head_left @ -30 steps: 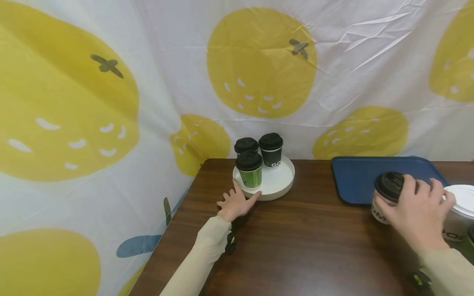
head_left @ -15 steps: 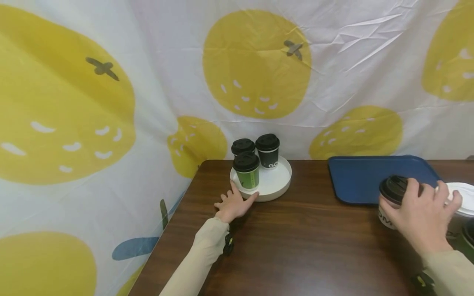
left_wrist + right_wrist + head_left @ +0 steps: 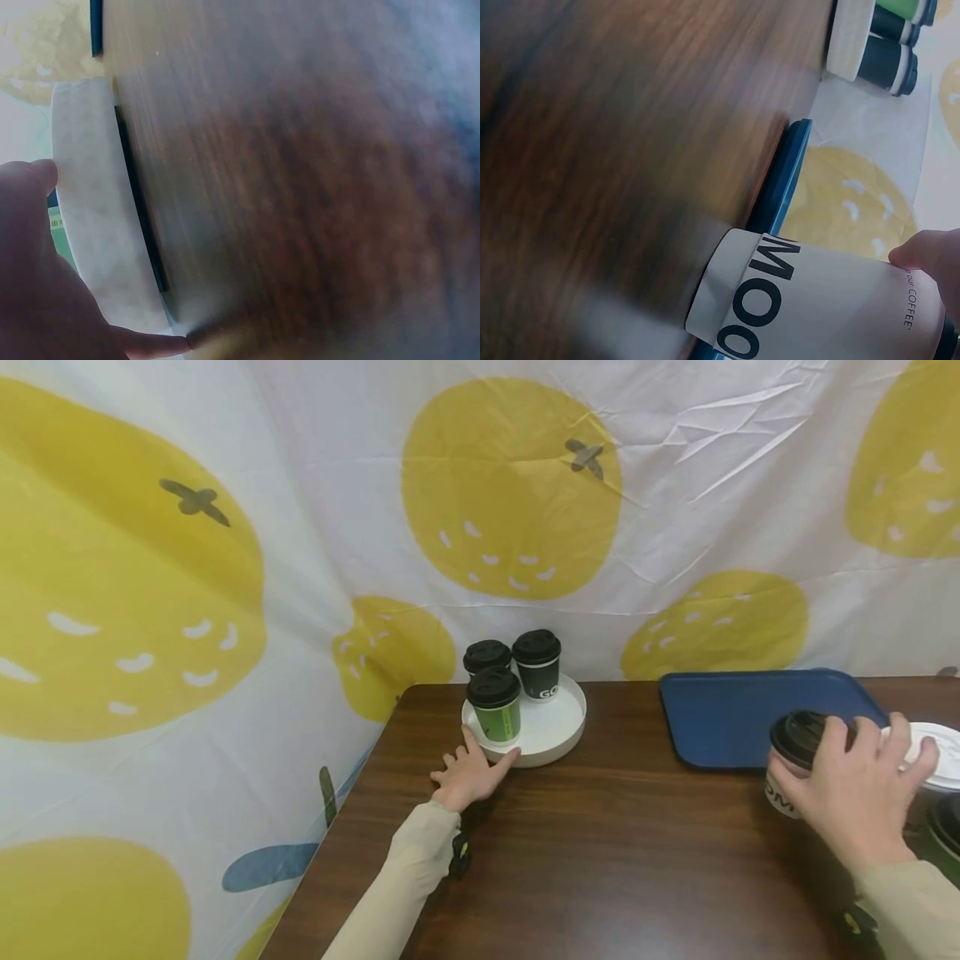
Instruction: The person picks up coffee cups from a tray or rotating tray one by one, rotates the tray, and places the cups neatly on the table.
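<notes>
My left hand (image 3: 467, 777) has its fingers spread and touches the near left rim of a round white tray (image 3: 566, 747). On that tray stand a green paper coffee cup (image 3: 498, 718), a dark one (image 3: 538, 675) and a third cup (image 3: 486, 653) partly hidden behind the green one. All three wear black lids. At the right, my right hand (image 3: 858, 793) curls round a white paper coffee cup (image 3: 832, 296) with black lettering and a black lid, near the front edge of a blue tray (image 3: 720, 718). Whether its base touches the table cannot be told.
Just beyond my right hand stands a larger container with a white lid (image 3: 941, 756). A green cup with a black lid (image 3: 948, 822) is cut off at the right edge. Everything stands on a dark wooden table (image 3: 600, 843). A fruit-patterned cloth (image 3: 675, 510) hangs behind it.
My right hand, holding the white coffee cup, has shifted a little to the right relative to the blue tray. The left hand stays at the round tray. The head view has turned slightly right.
</notes>
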`<action>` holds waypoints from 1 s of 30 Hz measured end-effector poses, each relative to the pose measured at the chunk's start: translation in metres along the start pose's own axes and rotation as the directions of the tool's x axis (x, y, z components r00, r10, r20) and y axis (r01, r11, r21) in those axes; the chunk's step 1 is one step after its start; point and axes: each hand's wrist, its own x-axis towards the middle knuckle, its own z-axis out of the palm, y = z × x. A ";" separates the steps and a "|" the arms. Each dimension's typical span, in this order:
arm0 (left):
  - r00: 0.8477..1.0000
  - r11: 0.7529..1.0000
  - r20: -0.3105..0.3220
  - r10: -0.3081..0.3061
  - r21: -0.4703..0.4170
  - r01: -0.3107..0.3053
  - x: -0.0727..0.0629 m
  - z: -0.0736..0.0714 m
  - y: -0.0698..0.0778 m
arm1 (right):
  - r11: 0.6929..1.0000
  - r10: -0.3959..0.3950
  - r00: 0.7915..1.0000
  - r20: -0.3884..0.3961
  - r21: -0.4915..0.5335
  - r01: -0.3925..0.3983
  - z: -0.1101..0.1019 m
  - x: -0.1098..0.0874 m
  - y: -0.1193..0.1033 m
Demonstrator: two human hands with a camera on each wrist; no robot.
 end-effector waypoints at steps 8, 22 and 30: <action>1.000 1.000 -0.014 0.005 -0.012 -0.005 -0.003 -0.001 0.002 | 0.999 0.025 0.999 0.034 -0.027 -0.024 -0.002 0.001 0.001; 1.000 1.000 -0.010 0.001 -0.027 -0.001 -0.004 0.000 -0.003 | 0.959 -0.253 0.939 -0.233 0.071 0.276 0.011 0.008 -0.053; 1.000 0.999 -0.024 0.020 -0.041 -0.021 -0.020 0.000 0.003 | 0.937 -0.323 0.933 -0.158 0.084 0.339 0.020 0.011 -0.085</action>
